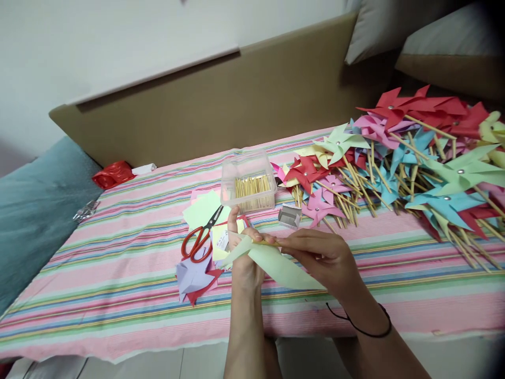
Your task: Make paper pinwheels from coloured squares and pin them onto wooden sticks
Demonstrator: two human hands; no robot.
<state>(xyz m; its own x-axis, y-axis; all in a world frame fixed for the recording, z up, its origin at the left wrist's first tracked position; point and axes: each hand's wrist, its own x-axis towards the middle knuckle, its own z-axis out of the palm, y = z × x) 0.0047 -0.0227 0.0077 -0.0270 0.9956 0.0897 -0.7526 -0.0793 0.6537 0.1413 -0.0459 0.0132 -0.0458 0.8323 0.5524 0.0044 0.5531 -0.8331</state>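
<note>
A pale green paper pinwheel (286,267) is up in front of me, between my two hands. My left hand (245,250) grips it near its centre from behind, with one finger raised. Between thumb and fingers, my right hand (321,255) pinches a thin wooden stick (270,242) whose tip meets the pinwheel's middle. Whether a pin joins them is hidden by the fingers. Just beyond the hands stand a clear plastic box (252,202) with several short sticks and a small grey open box (289,216). Red-handled scissors (202,235) lie left of my left hand.
Finished pinwheels (389,158) in several colours are heaped at the right. Green paper sheets (201,210) and purple folded paper (193,278) lie at the left on the striped cloth (130,252). A red plastic bag (113,175) sits at the far left, by a blue cushion (47,210).
</note>
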